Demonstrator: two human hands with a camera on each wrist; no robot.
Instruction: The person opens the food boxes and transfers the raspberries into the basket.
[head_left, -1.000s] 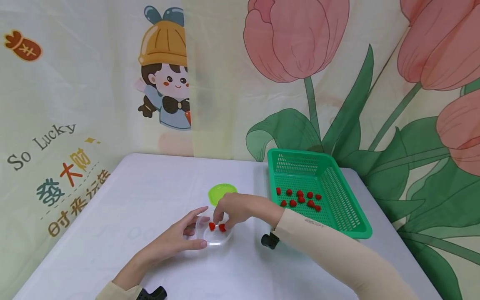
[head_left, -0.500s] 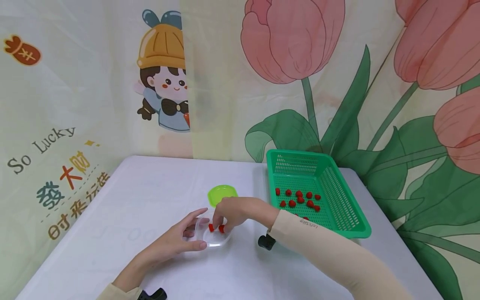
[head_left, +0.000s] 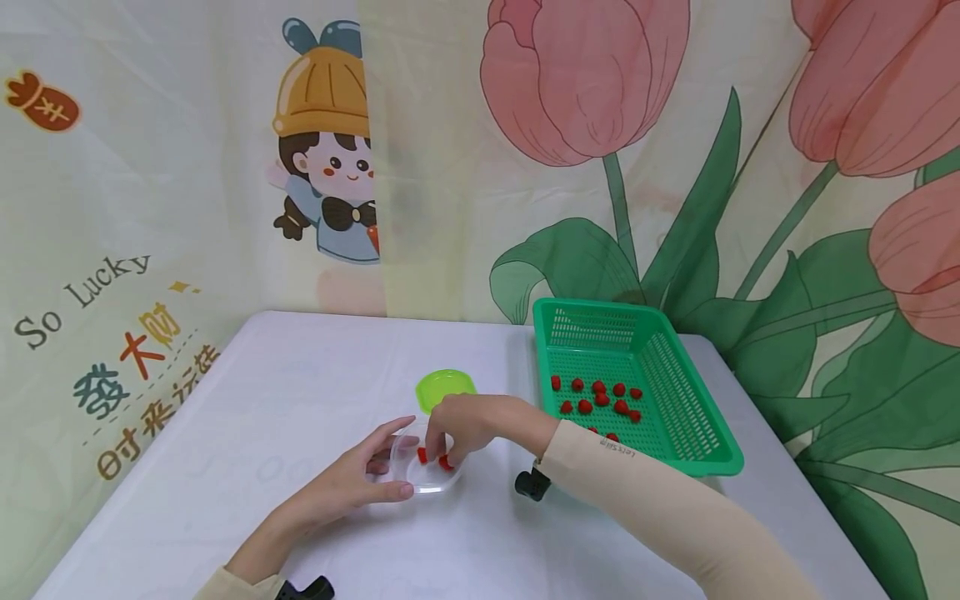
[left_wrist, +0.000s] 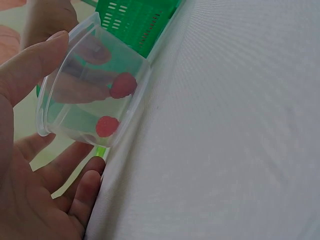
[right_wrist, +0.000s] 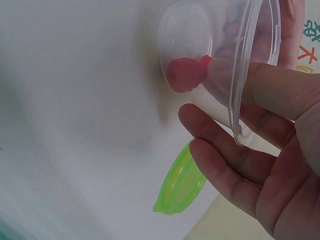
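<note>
A clear plastic tub [head_left: 429, 485] stands on the white-covered table with two raspberries on its floor. My left hand [head_left: 347, 482] holds it from the left, thumb along the near rim and fingers round the other side. From above, my right hand [head_left: 465, 421] reaches into the tub, its thumb and index finger at the right-hand raspberry [left_wrist: 123, 85]. In the right wrist view the thumb tip meets that raspberry [right_wrist: 185, 75]. The second raspberry [left_wrist: 106, 126] lies a short way off. Behind the tub rests a lime-green lid [head_left: 433, 392], partly hidden by the right hand.
At the right stands a green perforated basket [head_left: 705, 425] with several raspberries [head_left: 602, 400] spread over its floor; the right sleeve [head_left: 637, 492] crosses in front of its near corner. A printed cloth backdrop [head_left: 435, 167] hangs behind the table [head_left: 330, 358].
The right-hand raspberry has shifted slightly toward me at the right thumb. Both hands and the tub have stayed almost in place.
</note>
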